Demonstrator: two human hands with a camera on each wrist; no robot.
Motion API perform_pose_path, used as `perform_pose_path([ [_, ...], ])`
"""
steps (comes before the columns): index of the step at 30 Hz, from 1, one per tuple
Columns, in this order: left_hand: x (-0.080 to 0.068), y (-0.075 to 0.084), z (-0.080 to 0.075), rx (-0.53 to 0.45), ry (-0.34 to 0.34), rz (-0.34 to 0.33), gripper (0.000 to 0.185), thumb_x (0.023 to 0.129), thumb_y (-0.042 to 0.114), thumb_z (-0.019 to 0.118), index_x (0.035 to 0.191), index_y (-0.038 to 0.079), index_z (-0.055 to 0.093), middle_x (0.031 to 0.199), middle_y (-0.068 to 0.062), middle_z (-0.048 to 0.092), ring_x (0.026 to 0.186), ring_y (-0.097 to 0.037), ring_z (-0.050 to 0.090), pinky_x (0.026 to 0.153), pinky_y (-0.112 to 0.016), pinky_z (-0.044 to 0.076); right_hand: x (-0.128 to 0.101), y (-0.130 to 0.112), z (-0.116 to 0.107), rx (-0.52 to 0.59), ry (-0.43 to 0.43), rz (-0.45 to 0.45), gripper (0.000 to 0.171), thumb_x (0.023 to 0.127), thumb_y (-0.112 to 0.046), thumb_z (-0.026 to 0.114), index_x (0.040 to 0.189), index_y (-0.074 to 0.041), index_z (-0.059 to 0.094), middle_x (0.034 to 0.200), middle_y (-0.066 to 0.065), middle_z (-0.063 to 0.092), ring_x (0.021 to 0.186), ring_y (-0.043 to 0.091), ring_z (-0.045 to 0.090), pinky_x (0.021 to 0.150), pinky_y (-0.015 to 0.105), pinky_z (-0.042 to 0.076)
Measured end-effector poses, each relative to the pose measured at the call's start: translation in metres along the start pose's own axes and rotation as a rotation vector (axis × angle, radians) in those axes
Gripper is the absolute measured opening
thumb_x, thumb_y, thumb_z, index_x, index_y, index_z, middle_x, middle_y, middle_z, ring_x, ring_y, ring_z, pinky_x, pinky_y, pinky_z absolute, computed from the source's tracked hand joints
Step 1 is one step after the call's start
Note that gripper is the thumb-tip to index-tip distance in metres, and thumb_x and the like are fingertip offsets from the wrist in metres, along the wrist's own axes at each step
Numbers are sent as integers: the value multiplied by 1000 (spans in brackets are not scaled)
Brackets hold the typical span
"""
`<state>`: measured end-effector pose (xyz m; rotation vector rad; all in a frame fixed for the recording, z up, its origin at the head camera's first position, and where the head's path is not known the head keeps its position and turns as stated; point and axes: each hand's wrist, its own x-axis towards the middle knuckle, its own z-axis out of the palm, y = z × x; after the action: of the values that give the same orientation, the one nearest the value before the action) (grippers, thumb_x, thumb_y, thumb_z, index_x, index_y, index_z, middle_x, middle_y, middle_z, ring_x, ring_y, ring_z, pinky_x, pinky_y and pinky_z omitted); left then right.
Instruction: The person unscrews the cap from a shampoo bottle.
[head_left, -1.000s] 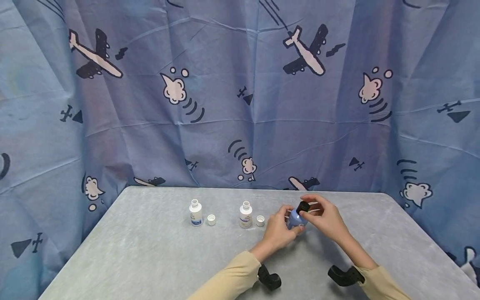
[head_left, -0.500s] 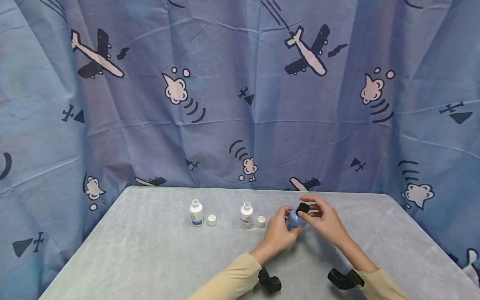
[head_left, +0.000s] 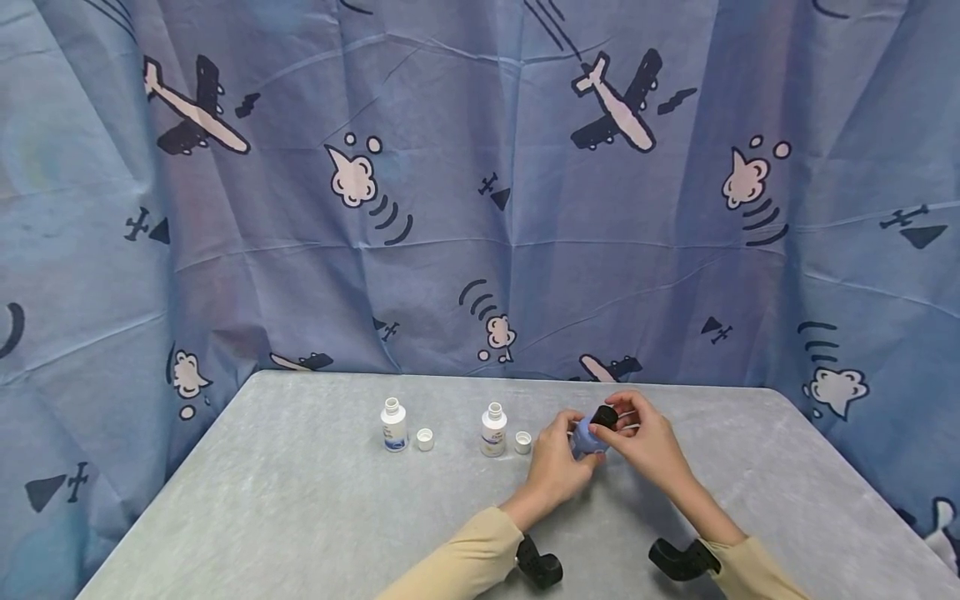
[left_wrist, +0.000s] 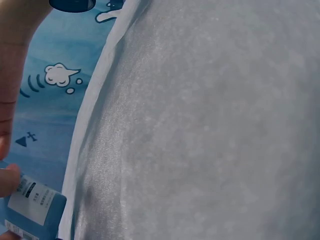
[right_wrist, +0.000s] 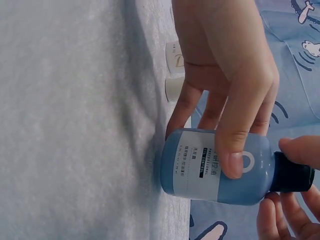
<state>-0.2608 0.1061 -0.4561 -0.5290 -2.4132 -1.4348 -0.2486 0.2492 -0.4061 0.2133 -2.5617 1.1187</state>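
Note:
In the head view my left hand grips the body of a blue bottle, its thumb across the front. The bottle leans to the right, near the table top. My right hand pinches the bottle's black cap between thumb and fingers. From the right wrist, the blue bottle shows a white label partly covered by the left thumb, and right fingertips lie on the black cap. Only the lower part of the labelled bottle appears at the left wrist view's corner.
Two white bottles without caps, a left one and a nearer one, stand upright left of the hands. Beside each lies a white cap, one left and one right. A patterned blue curtain hangs behind the grey table.
The bottle leans slightly more to the right. My right thumb and wrist have shifted a little left at the cap, while the left hand keeps its hold. The white bottles and caps stay put.

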Motion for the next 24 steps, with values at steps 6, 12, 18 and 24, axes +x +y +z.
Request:
perform_pose_path([
  [6, -2, -1, -1, -48, -28, -25, 51, 77, 21, 79, 120, 9, 56, 107, -7, 67, 96, -12, 61, 79, -21, 47, -1, 2, -1, 33, -11, -76, 41, 81, -14, 76, 117, -3, 59, 108, 15, 64, 87, 13, 63, 71, 20, 54],
  [12, -3, -1, -2, -68, -51, -44, 53, 78, 20, 78, 123, 6, 55, 107, -9, 67, 85, -9, 57, 72, -17, 43, -3, 3, 0, 55, 0, -179, 41, 79, -3, 75, 118, 0, 62, 109, 15, 63, 89, 19, 65, 71, 21, 55],
  [18, -2, 0, -2, -76, -54, -67, 53, 78, 23, 77, 124, 7, 55, 107, -8, 67, 85, -6, 56, 73, -18, 43, -2, 7, 1, 69, 0, -246, 42, 80, 4, 72, 120, 0, 61, 113, 17, 62, 92, 4, 62, 73, 25, 57],
  [24, -3, 0, -2, -80, -34, -86, 53, 77, 25, 78, 122, 7, 57, 105, -7, 68, 86, -5, 57, 73, -17, 44, -3, 7, 1, 66, -21, -276, 46, 81, 7, 69, 125, -4, 60, 117, 17, 63, 95, 10, 65, 77, 27, 56],
])
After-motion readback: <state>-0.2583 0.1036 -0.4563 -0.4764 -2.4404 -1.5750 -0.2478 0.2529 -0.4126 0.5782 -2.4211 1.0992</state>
